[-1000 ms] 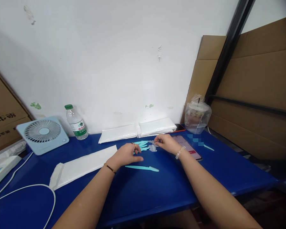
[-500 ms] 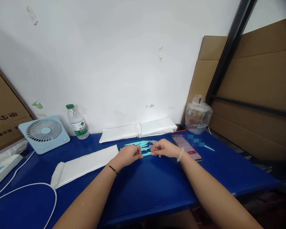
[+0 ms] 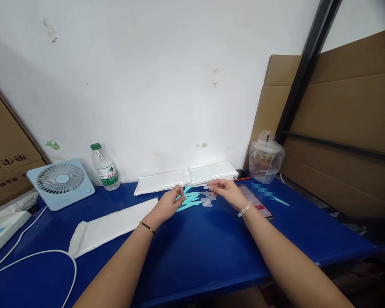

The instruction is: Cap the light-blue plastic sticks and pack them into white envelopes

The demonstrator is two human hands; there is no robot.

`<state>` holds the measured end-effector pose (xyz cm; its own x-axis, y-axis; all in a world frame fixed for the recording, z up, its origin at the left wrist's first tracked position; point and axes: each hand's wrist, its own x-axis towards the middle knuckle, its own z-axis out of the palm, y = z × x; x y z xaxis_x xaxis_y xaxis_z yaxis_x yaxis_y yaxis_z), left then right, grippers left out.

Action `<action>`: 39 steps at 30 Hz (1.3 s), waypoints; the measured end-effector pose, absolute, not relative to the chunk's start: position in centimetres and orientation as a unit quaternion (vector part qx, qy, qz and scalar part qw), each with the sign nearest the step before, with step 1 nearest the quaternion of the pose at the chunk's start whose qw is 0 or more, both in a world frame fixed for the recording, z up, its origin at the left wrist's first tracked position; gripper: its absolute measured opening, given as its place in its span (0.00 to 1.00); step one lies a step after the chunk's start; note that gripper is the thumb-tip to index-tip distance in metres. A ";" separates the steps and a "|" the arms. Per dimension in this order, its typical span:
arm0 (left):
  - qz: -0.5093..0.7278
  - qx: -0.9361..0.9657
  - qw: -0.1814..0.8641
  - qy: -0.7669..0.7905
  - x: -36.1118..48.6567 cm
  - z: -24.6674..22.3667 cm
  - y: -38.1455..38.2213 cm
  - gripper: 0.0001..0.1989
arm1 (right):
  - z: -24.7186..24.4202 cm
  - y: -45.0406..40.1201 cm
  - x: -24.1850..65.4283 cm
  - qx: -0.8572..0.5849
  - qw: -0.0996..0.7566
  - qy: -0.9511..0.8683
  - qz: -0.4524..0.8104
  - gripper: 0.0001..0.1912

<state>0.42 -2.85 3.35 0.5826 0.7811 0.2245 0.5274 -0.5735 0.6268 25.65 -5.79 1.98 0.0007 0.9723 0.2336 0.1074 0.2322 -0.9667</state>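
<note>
Near the middle of the blue bench (image 3: 218, 256): a loose pile of thin turquoise plastic sticks (image 3: 193, 198), with a small heap of translucent plastic pieces (image 3: 207, 202) just right of it. Side-by-side heaps probably keep each kind within easy reach of one hand.

Left hand (image 3: 171, 202) at the pile's left edge, fingers half curled; cannot tell whether its grip has hold of a stick. Right hand (image 3: 223, 191) right of the pile, grip pinched together, apparently on one pale sliver (image 3: 206, 187).

Hard to see: sticks behind left fingers; smartphone (image 3: 262, 208) right of the pile, partly covered by right hand; pixel blocks beside a lone turquoise stick (image 3: 282, 201) farther right.
</note>
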 end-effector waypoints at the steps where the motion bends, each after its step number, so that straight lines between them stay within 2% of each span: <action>1: 0.243 0.851 0.268 0.381 0.4 3.4 -2.9 0.08 | 1.9 -5.8 25.4 -0.459 0.532 -0.568 0.429 0.20; 5: 0.214 0.840 0.341 0.364 0.5 3.1 -3.0 0.08 | 1.7 -5.9 25.0 -0.441 0.532 -0.560 0.456 0.18; 12: 0.203 0.835 0.362 0.361 0.6 3.0 -3.2 0.11 | 1.3 -5.7 24.7 -0.426 0.539 -0.526 0.502 0.19; 20: 0.199 0.815 0.443 0.317 0.9 3.3 -3.4 0.12 | 1.2 -5.8 24.4 -0.415 0.560 -0.491 0.523 0.17; 32: 0.196 0.820 0.447 0.298 1.0 3.4 -3.5 0.12 | 1.2 -5.9 23.9 -0.405 0.557 -0.493 0.532 0.17; 39: 0.192 0.818 0.461 0.286 1.0 2.9 -3.1 0.12 | 0.8 -5.8 23.8 -0.391 0.528 -0.504 0.561 0.16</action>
<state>1.03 -3.12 2.90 0.7630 0.6445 0.0503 0.2906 -0.4114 0.8639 23.81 -5.81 0.82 -0.1365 0.9863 0.0929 -0.1974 0.0648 -0.9782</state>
